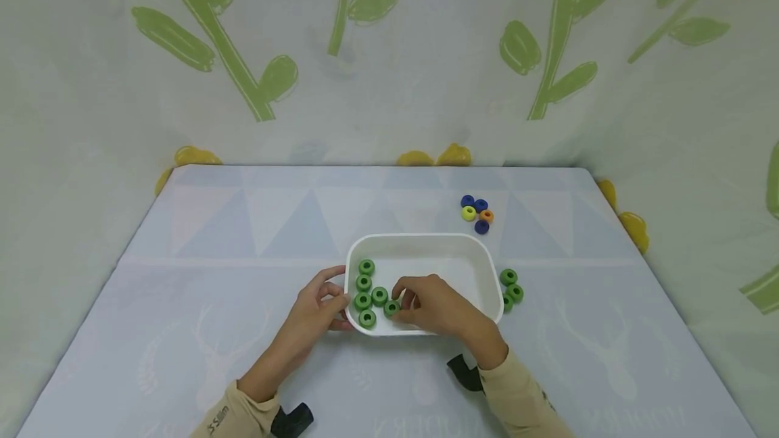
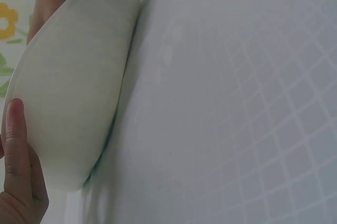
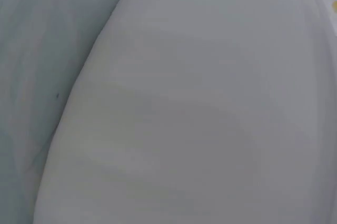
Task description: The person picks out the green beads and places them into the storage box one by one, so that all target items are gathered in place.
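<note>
A white plastic tray [image 1: 435, 259] stands on the table with several green ring-shaped beads [image 1: 363, 282] inside its left part. My left hand [image 1: 309, 316] holds the tray's left end, its thumb at the rim; in the left wrist view a finger [image 2: 17, 150] lies along the outer wall [image 2: 79, 87]. Reaching over the front rim, my right hand [image 1: 444, 306] pinches a green bead [image 1: 387, 313] between thumb and fingers, low inside the tray. The tray's pale outer wall [image 3: 200, 108] fills most of the right wrist view, which hides the right fingers.
Three green beads [image 1: 515, 292] lie just right of the tray. Behind it, a small cluster holds blue beads [image 1: 481, 228], a yellow bead [image 1: 468, 217] and an orange bead [image 1: 488, 220]. A patterned cloth covers the table [image 1: 201, 289], and a printed curtain [image 1: 395, 93] hangs beyond its far edge.
</note>
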`<state>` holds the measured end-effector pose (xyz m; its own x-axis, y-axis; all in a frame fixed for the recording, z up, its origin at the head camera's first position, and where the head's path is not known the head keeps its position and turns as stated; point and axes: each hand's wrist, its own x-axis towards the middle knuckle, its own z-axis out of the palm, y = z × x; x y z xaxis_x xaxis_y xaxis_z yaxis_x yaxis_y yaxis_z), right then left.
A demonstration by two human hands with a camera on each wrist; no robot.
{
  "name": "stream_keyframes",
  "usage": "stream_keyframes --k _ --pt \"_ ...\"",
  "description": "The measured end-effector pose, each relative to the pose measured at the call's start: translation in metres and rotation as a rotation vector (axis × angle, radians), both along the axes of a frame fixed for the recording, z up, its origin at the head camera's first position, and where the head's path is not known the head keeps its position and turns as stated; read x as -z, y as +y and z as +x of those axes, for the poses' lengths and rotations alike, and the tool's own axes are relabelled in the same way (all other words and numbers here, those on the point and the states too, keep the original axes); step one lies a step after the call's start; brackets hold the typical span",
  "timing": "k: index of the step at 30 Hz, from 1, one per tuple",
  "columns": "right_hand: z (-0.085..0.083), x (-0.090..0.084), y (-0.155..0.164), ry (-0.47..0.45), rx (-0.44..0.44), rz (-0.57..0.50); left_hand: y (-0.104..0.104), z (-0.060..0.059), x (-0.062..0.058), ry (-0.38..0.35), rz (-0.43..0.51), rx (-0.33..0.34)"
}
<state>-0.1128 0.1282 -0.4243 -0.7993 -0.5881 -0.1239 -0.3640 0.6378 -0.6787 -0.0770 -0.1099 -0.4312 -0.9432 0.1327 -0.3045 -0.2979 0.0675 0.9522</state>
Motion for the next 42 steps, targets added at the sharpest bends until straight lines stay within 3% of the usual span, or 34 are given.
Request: stream_keyframes --k 16,28,37,42 --pt "0.001 -0.003 -0.01 -0.008 -0.041 -0.052 -0.004 0.001 0.001 0.005 -0.005 -0.002" --pt "0.001 -0.003 -0.008 0.012 -0.019 -0.038 -0.005 0.001 0.0 0.001 -0.006 -0.015" --pt "0.001 -0.016 0.003 0.065 0.06 -0.071 -0.006 0.002 -0.001 -0.002 -0.01 -0.037" --pt "0.003 -0.024 0.028 0.176 0.202 -0.118 -0.003 0.001 0.002 -0.003 -0.002 -0.01"
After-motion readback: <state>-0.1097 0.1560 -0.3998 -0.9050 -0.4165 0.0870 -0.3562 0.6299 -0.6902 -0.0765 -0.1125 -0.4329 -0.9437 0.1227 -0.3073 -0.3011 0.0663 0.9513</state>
